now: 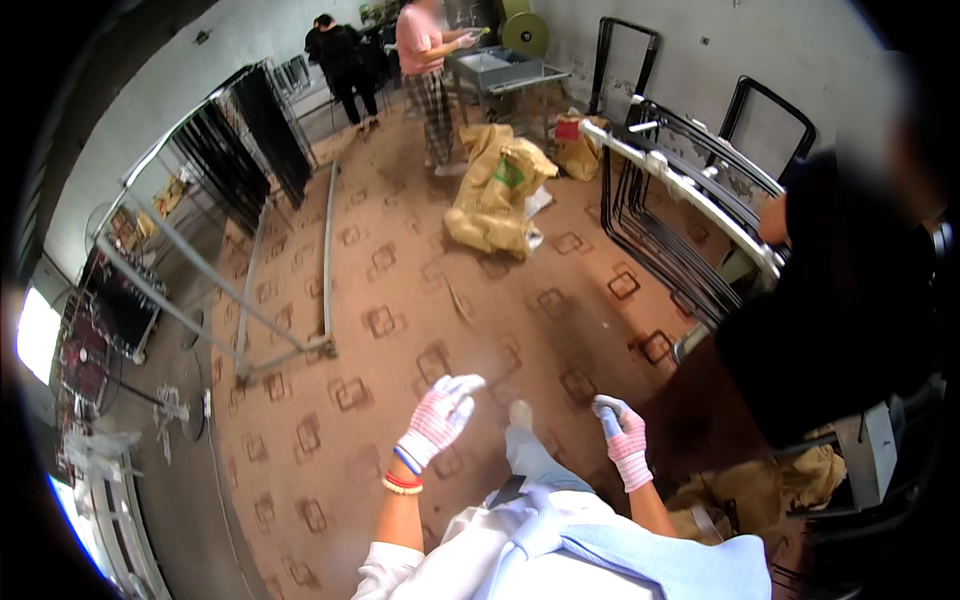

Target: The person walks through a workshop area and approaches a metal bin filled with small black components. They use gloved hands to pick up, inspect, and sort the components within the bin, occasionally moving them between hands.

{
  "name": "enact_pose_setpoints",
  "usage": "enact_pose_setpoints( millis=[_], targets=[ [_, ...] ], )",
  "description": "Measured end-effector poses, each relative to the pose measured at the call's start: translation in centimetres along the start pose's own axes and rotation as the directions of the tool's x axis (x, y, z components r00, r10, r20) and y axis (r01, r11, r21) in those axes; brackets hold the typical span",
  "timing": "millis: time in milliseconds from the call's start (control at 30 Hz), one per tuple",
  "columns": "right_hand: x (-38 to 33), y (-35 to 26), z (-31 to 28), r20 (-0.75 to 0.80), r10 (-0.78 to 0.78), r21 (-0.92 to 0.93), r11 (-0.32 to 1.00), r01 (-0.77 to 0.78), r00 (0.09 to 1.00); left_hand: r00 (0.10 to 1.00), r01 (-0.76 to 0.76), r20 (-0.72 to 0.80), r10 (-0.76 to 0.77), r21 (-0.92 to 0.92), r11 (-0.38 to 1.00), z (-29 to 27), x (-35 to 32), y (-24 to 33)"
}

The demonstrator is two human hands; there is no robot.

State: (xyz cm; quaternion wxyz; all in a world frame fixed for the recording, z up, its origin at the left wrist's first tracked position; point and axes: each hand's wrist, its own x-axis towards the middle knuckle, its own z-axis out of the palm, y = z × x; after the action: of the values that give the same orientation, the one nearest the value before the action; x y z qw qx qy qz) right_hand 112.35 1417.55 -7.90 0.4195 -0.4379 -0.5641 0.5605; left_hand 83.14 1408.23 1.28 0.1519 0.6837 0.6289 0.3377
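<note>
"Pink-striped gloves (pixel 630 450) covered both of the wearer's hands, didn't they?"

"They did. Take the tan sack (pixel 485 215) on the patterned floor (pixel 370 320) as the landmark. The left hand (pixel 440 415) hung on the near side of it, a little to its left, and the right hand (pixel 622 438) on the near side too, but to its right."

"How did the fingers stand?"

"On the left they were stretched out and apart from the thumb, above a red and pale bracelet (pixel 402 484). On the right they were bent, and I couldn't tell whether they closed on anything."

"And the things about them?"

"The tan sack itself lay slumped, a green mark on its side, well apart from both hands. Right of it stood a white-railed rack (pixel 670 175) with black frames (pixel 645 230) hanging beneath. A co-worker in dark clothes (pixel 830 300) was to the near right of the sack, beside that rack, and the right hand was near that person. Brown sacking (pixel 740 495) lay further to the near right."

"What about left of the sack?"

"A grey metal stand (pixel 215 280), dark pieces (pixel 265 130) hanging at its far end. Beyond the sack, a person in a pink top (pixel 418 42) stood beside a grey tray (pixel 500 70)."
</note>
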Motion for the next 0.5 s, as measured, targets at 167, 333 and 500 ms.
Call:
enact_pose_setpoints(
  millis=[167, 333, 500],
  targets=[
    [16.4, -0.8, 4.5, -0.172, -0.052, -0.083, 0.996, 0.038, 0.984, 0.993, 0.076, 0.088, -0.075, -0.004, 0.997, -1.6, 10.9, -9.7],
    [30.9, -7.2, 13.0, 0.106, -0.299, -0.255, 0.914, 0.317, 0.948, 0.981, 0.192, -0.024, -0.193, -0.049, 0.98, -6.5, 18.8, -16.6],
    [41.0, -11.0, 22.3, 0.505, -0.37, -0.357, 0.733, 0.579, 0.78, 0.895, 0.438, -0.054, -0.443, -0.082, 0.895, -8.5, 21.0, -27.0]
  ],
)
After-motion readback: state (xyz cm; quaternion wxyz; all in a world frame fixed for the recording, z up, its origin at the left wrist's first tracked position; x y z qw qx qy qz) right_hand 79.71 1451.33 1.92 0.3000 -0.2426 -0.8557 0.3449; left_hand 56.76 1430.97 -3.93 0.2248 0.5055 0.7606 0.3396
